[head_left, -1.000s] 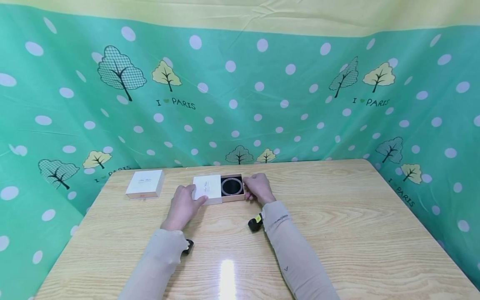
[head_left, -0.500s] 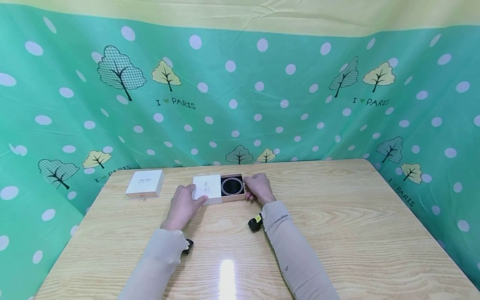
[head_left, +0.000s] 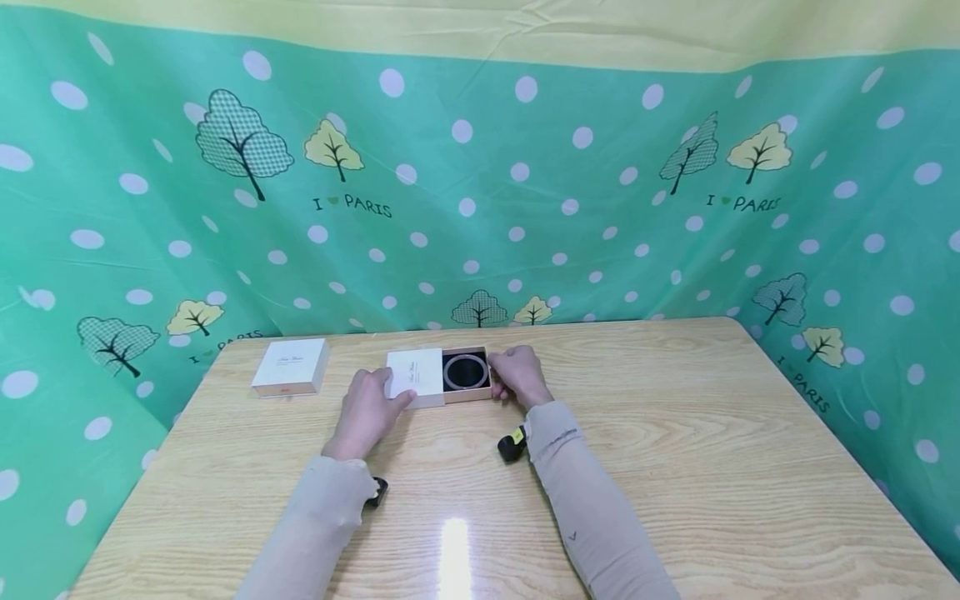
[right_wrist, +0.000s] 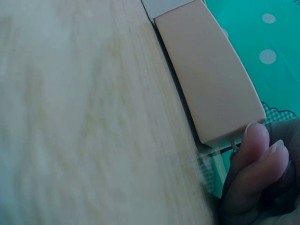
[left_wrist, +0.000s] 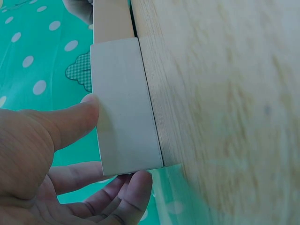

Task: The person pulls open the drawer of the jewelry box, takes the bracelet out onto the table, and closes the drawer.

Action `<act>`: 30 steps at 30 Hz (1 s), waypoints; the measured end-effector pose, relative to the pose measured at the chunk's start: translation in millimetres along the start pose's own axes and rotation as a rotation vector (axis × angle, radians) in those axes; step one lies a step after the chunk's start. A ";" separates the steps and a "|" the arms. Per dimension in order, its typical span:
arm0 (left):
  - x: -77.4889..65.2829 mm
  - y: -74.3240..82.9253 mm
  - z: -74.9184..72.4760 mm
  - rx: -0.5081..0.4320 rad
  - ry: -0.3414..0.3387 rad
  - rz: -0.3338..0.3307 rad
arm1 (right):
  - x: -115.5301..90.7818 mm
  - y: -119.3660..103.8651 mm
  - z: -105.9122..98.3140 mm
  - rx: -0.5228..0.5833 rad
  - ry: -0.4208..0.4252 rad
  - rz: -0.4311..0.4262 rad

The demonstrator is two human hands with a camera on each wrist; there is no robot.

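A white sliding gift box sleeve (head_left: pixel 415 375) lies on the table with its tan drawer (head_left: pixel 468 397) drawn partway out to the right. Inside the drawer, a round bangle (head_left: pixel 465 372) sits on black lining. My left hand (head_left: pixel 367 414) grips the sleeve's left end, thumb on the near top edge in the head view; in the left wrist view its fingers wrap the end of the sleeve (left_wrist: pixel 123 108). At the drawer's right end my right hand (head_left: pixel 520 375) has curled fingers, pinching a small tab (right_wrist: pixel 234 146) there; the thumb is mostly hidden.
A second white box (head_left: pixel 291 365), closed, stands at the table's back left. The wooden table (head_left: pixel 675 458) meets a green dotted curtain (head_left: pixel 480 233) along its back edge. Black wrist cameras, such as the right one (head_left: pixel 512 447), hang beneath both forearms.
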State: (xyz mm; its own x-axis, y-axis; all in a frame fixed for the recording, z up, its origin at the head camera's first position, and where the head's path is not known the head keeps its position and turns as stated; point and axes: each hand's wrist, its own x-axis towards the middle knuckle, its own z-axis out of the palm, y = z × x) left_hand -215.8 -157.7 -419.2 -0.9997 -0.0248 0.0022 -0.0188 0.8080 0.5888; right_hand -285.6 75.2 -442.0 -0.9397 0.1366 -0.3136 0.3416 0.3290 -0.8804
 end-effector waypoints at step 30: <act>0.0 0.1 0.1 -0.009 0.003 -0.002 | 6.0 6.5 0.3 -0.010 0.021 -0.052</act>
State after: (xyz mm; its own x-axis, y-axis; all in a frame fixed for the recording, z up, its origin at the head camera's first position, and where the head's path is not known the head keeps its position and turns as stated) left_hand -215.8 -157.5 -419.3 -0.9996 -0.0282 0.0035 -0.0205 0.8027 0.5960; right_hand -289.1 77.8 -449.7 -0.9556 0.1383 -0.2603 0.2928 0.3452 -0.8917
